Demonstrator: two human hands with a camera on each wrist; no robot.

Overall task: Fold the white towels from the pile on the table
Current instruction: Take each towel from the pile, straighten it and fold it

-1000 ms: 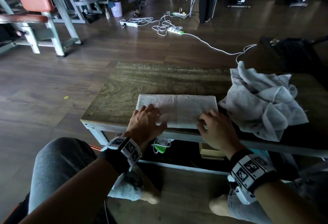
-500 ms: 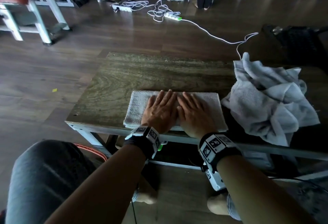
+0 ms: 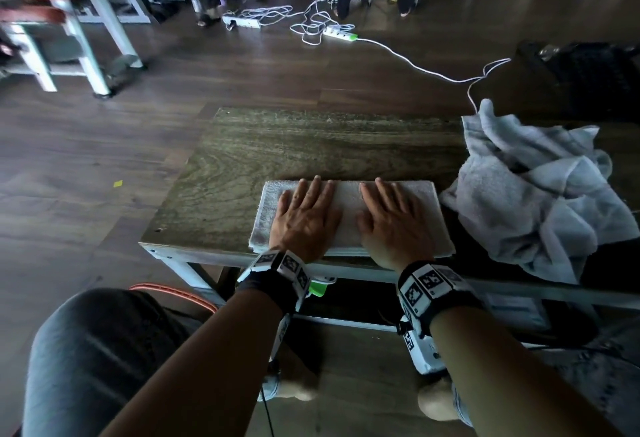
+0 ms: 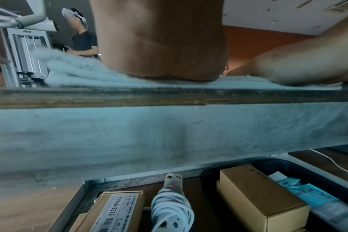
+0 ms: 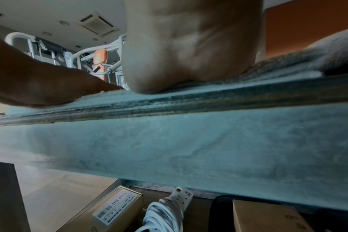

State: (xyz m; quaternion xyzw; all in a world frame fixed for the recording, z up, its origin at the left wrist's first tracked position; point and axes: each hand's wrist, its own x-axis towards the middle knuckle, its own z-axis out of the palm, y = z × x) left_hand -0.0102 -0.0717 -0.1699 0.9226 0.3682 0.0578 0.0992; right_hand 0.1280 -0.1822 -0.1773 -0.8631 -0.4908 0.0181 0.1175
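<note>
A folded white towel [image 3: 348, 206] lies flat at the near edge of the wooden table [image 3: 311, 145]. My left hand [image 3: 306, 216] presses palm-down on its left half, fingers straight. My right hand [image 3: 391, 216] presses flat on its right half, a small gap between the two hands. A crumpled pile of white towels [image 3: 530, 194] sits at the table's right end. In the left wrist view the heel of my left hand [image 4: 161, 47] rests on the folded towel [image 4: 79, 73]; in the right wrist view the heel of my right hand [image 5: 189, 47] rests on the folded towel [image 5: 248, 78]. Fingers are hidden in both wrist views.
Under the table a shelf holds cardboard boxes [image 4: 258, 199] and a coiled white power strip [image 4: 171, 208]. White cables and power strips [image 3: 322, 26] lie on the dark floor beyond the table. A gym bench frame [image 3: 69, 31] stands far left. My knee [image 3: 104, 360] is at lower left.
One second ago both hands were curled at the towel's near edge. They then laid flat together at its middle and have now slid apart, left hand leftward and right hand rightward.
</note>
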